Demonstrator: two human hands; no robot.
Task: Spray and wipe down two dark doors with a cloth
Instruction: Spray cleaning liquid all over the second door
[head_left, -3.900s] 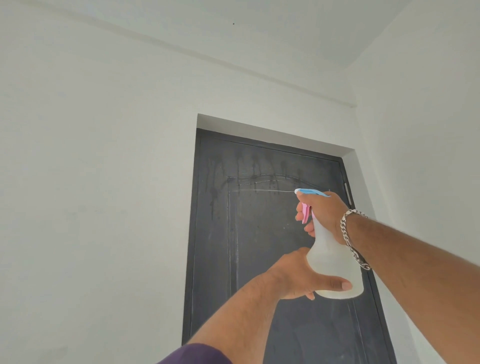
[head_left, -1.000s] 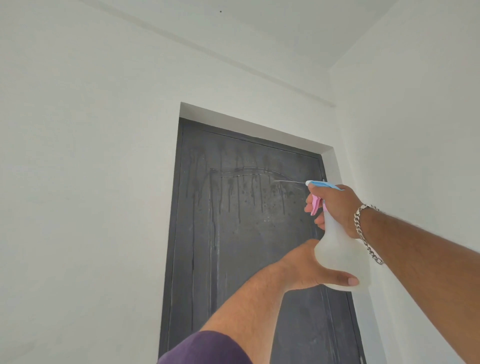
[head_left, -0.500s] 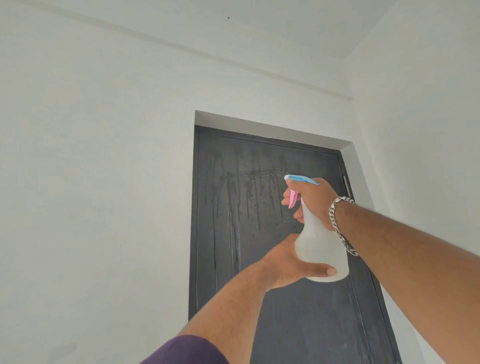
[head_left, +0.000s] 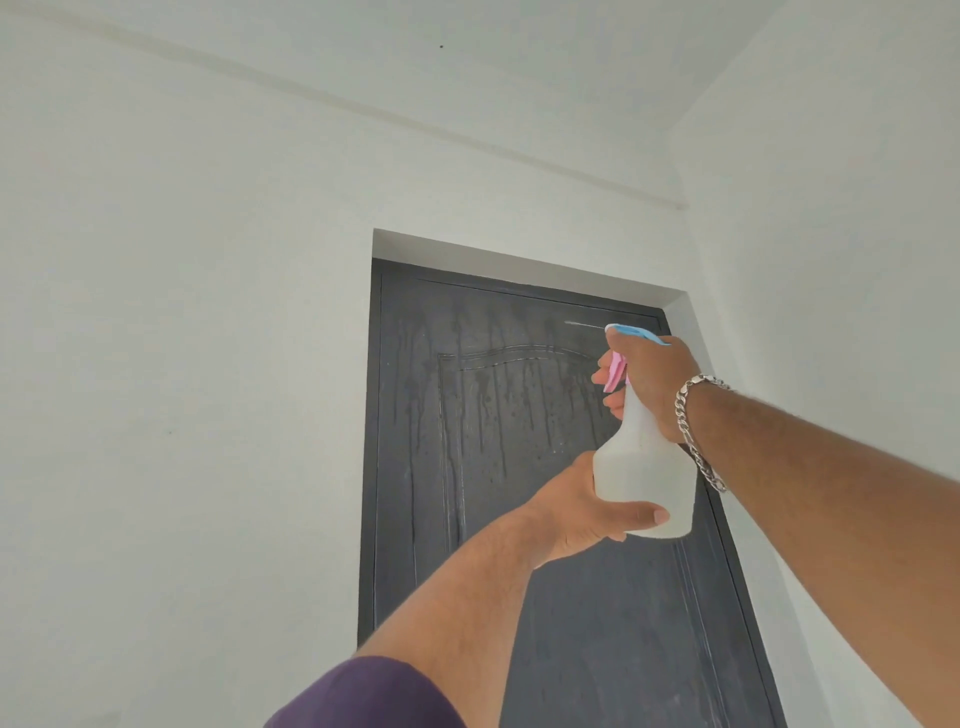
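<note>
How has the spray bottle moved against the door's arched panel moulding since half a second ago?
Yes. The spray bottle has shifted right and up: its nozzle now sits above the arched moulding, near the dark door's top right corner.

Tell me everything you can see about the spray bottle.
The spray bottle is translucent white plastic with a blue head and pink trigger, held upright and raised before the wet, streaked dark door. The right hand grips its neck, fingers on the trigger; the left hand cups its base. A thin jet leaves the nozzle toward the door's top.
</note>
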